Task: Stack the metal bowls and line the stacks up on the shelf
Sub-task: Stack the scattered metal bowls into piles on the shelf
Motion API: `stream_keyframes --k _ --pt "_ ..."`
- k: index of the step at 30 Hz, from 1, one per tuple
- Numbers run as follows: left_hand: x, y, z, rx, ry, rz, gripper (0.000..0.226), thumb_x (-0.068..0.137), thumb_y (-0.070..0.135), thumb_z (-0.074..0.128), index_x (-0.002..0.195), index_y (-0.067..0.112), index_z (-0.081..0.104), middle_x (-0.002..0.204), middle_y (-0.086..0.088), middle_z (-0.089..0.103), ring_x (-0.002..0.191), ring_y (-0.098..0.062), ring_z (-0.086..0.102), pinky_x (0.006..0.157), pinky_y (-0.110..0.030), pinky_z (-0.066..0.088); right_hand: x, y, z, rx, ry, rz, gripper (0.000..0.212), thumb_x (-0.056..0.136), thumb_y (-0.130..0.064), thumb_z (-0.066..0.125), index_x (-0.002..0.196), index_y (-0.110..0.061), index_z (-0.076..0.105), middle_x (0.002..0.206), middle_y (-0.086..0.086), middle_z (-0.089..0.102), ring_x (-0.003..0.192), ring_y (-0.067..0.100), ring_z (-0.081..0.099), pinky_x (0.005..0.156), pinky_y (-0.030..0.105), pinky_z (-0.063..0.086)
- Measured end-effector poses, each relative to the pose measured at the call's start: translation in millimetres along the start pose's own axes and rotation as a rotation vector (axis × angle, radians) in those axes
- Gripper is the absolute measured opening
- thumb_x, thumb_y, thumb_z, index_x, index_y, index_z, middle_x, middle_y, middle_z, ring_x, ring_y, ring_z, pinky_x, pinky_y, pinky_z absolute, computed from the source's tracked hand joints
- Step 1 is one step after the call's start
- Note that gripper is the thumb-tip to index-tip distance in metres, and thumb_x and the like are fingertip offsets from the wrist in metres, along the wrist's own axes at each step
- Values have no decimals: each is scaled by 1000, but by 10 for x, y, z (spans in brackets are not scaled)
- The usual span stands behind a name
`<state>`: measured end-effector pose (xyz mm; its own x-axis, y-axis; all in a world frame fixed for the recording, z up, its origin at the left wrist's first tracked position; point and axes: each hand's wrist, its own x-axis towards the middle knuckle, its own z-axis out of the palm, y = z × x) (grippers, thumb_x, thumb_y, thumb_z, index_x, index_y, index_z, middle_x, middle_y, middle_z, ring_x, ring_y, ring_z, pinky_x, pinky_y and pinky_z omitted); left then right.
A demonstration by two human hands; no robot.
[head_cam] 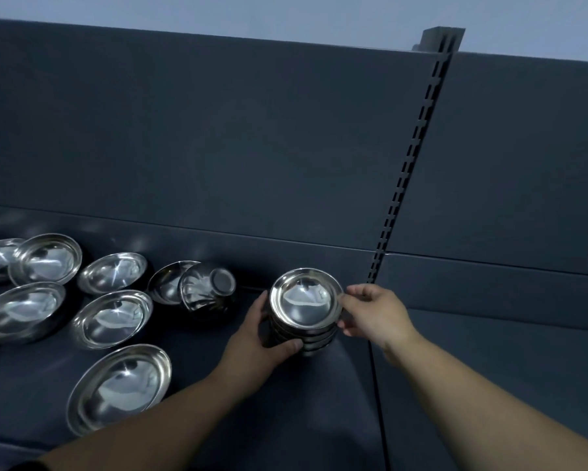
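A stack of several metal bowls (305,302) stands on the dark shelf (319,402) close to the back panel. My left hand (262,338) grips the stack's left side, thumb curled round the lower bowls. My right hand (370,312) pinches the rim of the top bowl on the right. Loose metal bowls lie to the left: a large one (121,385) near the front, one (114,317) behind it, and one tipped on its side (207,287) leaning on another.
More loose bowls (46,258) crowd the shelf's far left. A slotted upright post (411,158) runs up the back panel just right of the stack, with a seam in the shelf below it. Another shelf section (489,368) extends to the right.
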<state>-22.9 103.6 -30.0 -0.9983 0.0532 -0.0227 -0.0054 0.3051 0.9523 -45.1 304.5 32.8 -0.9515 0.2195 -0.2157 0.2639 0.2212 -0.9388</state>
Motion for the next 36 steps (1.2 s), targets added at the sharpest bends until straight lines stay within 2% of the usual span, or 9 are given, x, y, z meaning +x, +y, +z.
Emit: stream_keyframes --k 9,13,15,19,23,26,28,31,36 --pt "148 87 118 104 43 8 89 76 26 80 147 35 27 122 18 54 116 2 49 85 -2 33 8 92 -20 95 -78 -58 24 93 -12 63 117 -16 66 77 2 68 69 15 62 77 34 59" --pt "157 134 178 143 63 8 91 77 30 79 150 31 25 134 13 53 120 1 45 97 -13 32 -7 156 -44 95 -86 -93 24 94 -16 63 106 -37 65 94 -6 73 87 12 68 93 36 56" --pt "149 133 199 193 68 26 89 77 33 77 150 31 26 137 13 51 124 -1 45 99 -16 33 0 193 -55 73 -86 -110 30 93 -20 64 116 -39 64 107 -9 73 99 10 68 99 36 53" --pt "120 166 233 326 76 70 79 77 37 75 144 33 34 137 9 52 127 -9 47 105 -24 37 3 222 -104 55 -98 -116 37 93 -22 63 123 -43 60 114 -12 70 105 9 67 98 35 52" --pt "104 190 223 466 47 61 88 73 44 74 147 27 29 144 2 44 133 -12 40 112 -28 33 -2 245 -175 11 -114 -133 36 94 -21 60 118 -49 58 117 -17 67 110 9 65 102 38 50" --pt "28 192 201 520 36 -11 98 76 50 71 153 19 19 156 -4 29 143 -16 27 118 -28 23 -33 338 -205 -61 -70 -105 43 95 -23 58 136 -32 52 111 -12 64 106 12 63 102 43 50" --pt "-69 165 192 544 36 -65 98 81 48 69 154 16 12 160 -5 18 147 -16 18 117 -22 15 -81 440 -215 -189 -39 -87 40 95 -21 56 135 -19 53 103 -6 64 95 15 60 93 37 51" --pt "-220 81 175 570 51 -78 95 84 46 67 154 15 12 161 -5 15 147 -15 16 115 -19 13 -228 591 -172 -448 -117 -92 34 93 -22 58 126 -15 60 113 -1 67 103 15 61 82 17 40" --pt "-488 13 44 622 96 -44 89 86 42 66 154 18 15 160 -3 15 147 -13 15 113 -17 12 -411 717 68 -616 -262 -191 31 90 -30 63 120 -23 65 120 -5 68 109 11 62 90 18 44"
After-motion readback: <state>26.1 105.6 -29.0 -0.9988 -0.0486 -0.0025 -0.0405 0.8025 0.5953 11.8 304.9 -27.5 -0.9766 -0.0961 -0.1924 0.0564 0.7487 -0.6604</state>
